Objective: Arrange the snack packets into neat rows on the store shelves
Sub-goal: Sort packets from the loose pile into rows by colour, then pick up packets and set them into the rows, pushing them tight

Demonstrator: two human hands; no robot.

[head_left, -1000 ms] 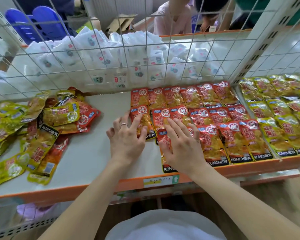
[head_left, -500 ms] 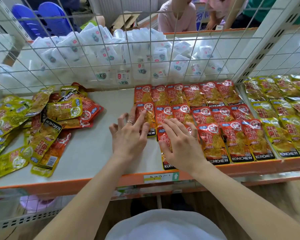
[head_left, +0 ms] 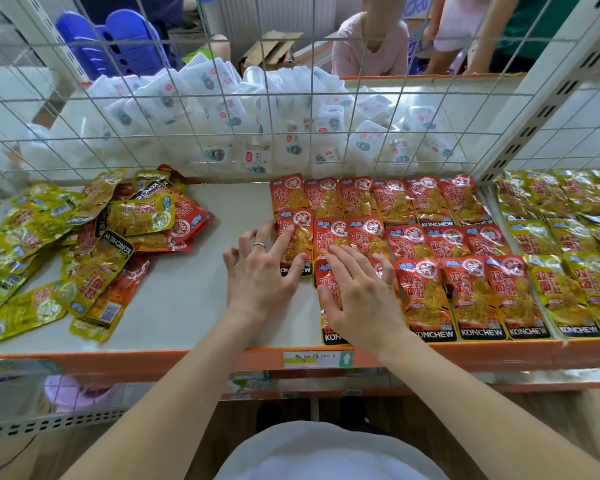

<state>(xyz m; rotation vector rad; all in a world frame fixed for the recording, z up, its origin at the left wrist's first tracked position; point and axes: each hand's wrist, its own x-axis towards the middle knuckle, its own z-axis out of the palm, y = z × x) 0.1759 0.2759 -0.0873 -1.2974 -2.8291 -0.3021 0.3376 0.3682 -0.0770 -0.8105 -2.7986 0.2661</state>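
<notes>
Head view: the left hand (head_left: 260, 275) is lying spread — forefinger touching the middle row's end packet (head_left: 296, 233) — the right hand (head_left: 364, 299) is pressing flat (palm down) on the front row's end packet (head_left: 332, 336); a loose pile (head_left: 111, 237) is lying leftward on the shelf (head_left: 194, 299).

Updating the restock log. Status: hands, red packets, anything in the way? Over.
Left hand open, pressing second-row red packet. Right hand open, flat on front-row red packet. Loose pile at left, unsorted; nothing blocking.
</notes>
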